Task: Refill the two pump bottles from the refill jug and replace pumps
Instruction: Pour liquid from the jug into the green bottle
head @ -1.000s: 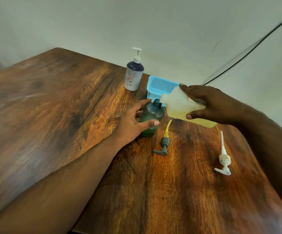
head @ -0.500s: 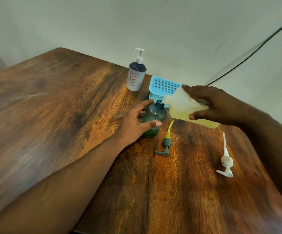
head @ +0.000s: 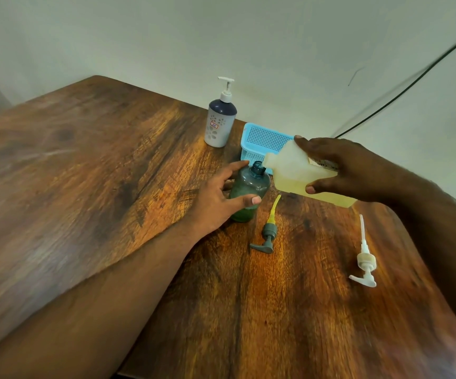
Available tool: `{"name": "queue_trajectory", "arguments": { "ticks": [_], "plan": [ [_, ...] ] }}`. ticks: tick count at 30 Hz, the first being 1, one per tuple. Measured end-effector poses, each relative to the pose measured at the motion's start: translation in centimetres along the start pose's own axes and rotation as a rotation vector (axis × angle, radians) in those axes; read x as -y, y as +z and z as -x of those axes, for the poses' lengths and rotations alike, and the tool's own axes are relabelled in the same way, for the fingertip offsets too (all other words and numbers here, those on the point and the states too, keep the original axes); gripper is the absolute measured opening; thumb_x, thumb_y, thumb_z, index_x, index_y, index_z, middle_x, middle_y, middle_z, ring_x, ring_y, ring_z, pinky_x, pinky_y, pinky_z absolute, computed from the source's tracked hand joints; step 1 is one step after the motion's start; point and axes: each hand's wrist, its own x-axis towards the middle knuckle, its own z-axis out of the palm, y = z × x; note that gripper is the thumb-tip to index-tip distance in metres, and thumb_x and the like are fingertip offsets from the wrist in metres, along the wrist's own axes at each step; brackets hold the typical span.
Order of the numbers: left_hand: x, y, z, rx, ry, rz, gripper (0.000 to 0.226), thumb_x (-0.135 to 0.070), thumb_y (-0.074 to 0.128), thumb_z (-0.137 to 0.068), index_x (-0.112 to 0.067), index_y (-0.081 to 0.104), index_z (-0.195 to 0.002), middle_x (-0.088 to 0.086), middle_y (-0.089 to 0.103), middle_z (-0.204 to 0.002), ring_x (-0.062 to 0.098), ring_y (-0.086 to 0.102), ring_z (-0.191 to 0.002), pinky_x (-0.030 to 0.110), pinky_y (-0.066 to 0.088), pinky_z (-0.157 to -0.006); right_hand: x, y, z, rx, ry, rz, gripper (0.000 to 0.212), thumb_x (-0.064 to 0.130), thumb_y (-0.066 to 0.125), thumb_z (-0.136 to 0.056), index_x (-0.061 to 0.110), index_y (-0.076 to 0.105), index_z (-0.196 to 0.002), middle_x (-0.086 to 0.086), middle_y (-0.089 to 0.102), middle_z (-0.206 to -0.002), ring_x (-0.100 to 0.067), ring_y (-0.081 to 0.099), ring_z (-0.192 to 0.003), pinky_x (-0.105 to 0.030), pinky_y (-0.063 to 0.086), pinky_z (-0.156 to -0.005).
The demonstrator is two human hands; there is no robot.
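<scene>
Right grip point(head: 341, 168) clasps tilted jug point(head: 295, 170), spout at green bottle's point(head: 248, 191) open neck. Left grip point(head: 218, 198) wraps that bottle, upright on desk point(head: 84, 187). Two bottles; second, white point(head: 220, 123), pump fitted. Two loose pumps: grey point(head: 267, 236), white point(head: 364, 259).

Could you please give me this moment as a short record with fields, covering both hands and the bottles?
left hand: grips the green bottle, upright, pump off
right hand: holds the refill jug tilted, spout at the bottle's open neck
grey pump: lying on the table
white pump: lying on the table
white bottle: upright, pump on
blue basket: behind the green bottle
</scene>
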Motion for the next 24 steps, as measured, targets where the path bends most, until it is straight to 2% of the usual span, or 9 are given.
{"name": "queue_trajectory", "arguments": {
  "ticks": [2,4,8,11,14,17,19,21,24],
  "plan": [
    [0.0,0.0,0.0,0.001,-0.005,0.0,0.077,-0.027,0.083,-0.077,-0.032,0.046,-0.144,-0.006,0.052,-0.141,0.012,0.052,-0.125,0.011,0.051,-0.088,0.0,0.1,0.1,0.005,0.0,-0.006,0.087,0.035,0.07,-0.083,0.034,0.015,-0.15,-0.002,0.037,-0.148,-0.025,0.047,-0.123,-0.035,0.051,-0.091],
    [0.0,0.0,0.0,-0.001,-0.004,-0.008,0.077,-0.027,0.084,-0.077,-0.033,0.046,-0.144,-0.007,0.051,-0.139,0.012,0.052,-0.125,0.01,0.05,-0.087,-0.1,0.1,0.2,0.016,0.013,-0.022,0.087,0.037,0.069,-0.083,0.036,0.014,-0.15,-0.001,0.035,-0.15,-0.024,0.047,-0.124,-0.037,0.053,-0.092],
    [0.1,-0.1,0.0,0.001,-0.005,0.001,0.079,-0.03,0.085,-0.076,-0.032,0.046,-0.144,-0.003,0.052,-0.141,0.014,0.054,-0.125,0.025,0.054,-0.094,-0.2,0.8,0.6,-0.01,0.025,-0.034,0.088,0.045,0.066,-0.082,0.036,0.013,-0.151,0.002,0.037,-0.149,-0.022,0.044,-0.128,-0.034,0.048,-0.097],
    [0.0,-0.1,0.0,0.005,-0.014,0.002,0.079,-0.029,0.084,-0.076,-0.034,0.046,-0.144,-0.003,0.05,-0.143,0.015,0.052,-0.127,0.031,0.054,-0.097,0.2,1.4,1.2,-0.052,0.06,-0.055,0.085,0.043,0.065,-0.084,0.032,0.015,-0.151,0.005,0.035,-0.15,-0.02,0.039,-0.132,-0.018,0.039,-0.093],
    [-0.1,-0.1,0.0,0.011,-0.024,-0.005,0.078,-0.029,0.084,-0.077,-0.035,0.045,-0.144,-0.003,0.048,-0.145,0.016,0.05,-0.128,0.032,0.053,-0.097,0.5,2.0,1.6,-0.092,0.08,-0.028,0.082,0.042,0.064,-0.086,0.029,0.017,-0.151,0.008,0.033,-0.152,-0.018,0.039,-0.131,0.005,0.031,-0.075],
    [0.0,-0.1,0.0,0.01,-0.014,-0.016,0.078,-0.03,0.084,-0.076,-0.036,0.046,-0.144,-0.002,0.049,-0.146,0.017,0.051,-0.129,0.025,0.053,-0.095,0.5,2.5,2.0,-0.151,0.074,-0.038,0.083,0.042,0.066,-0.084,0.027,0.019,-0.151,0.006,0.034,-0.152,-0.019,0.036,-0.134,-0.005,0.027,-0.086],
    [-0.1,-0.1,0.1,0.01,-0.016,-0.02,0.077,-0.028,0.083,-0.077,-0.036,0.046,-0.144,-0.002,0.05,-0.145,0.015,0.051,-0.128,0.014,0.052,-0.089,0.5,2.9,2.1,-0.164,0.085,-0.06,0.082,0.04,0.067,-0.085,0.026,0.021,-0.151,0.007,0.035,-0.151,-0.017,0.034,-0.134,0.0,0.026,-0.081],
    [-0.1,-0.1,0.0,0.007,-0.013,-0.024,0.077,-0.028,0.083,-0.077,-0.036,0.046,-0.144,-0.003,0.05,-0.144,0.014,0.052,-0.128,0.011,0.051,-0.086,0.5,3.5,2.3,-0.179,0.085,-0.128,0.082,0.037,0.069,-0.084,0.024,0.024,-0.151,0.005,0.038,-0.149,-0.017,0.037,-0.132,-0.003,0.029,-0.085],
    [-0.2,-0.1,0.1,0.001,-0.021,-0.017,0.076,-0.025,0.083,-0.077,-0.035,0.046,-0.143,-0.007,0.051,-0.139,0.012,0.052,-0.125,0.006,0.05,-0.081,0.2,4.7,2.7,-0.237,0.101,-0.274,0.084,0.037,0.071,-0.082,0.024,0.024,-0.151,0.002,0.042,-0.146,-0.011,0.039,-0.123,-0.023,0.042,-0.096]
  ]
}}
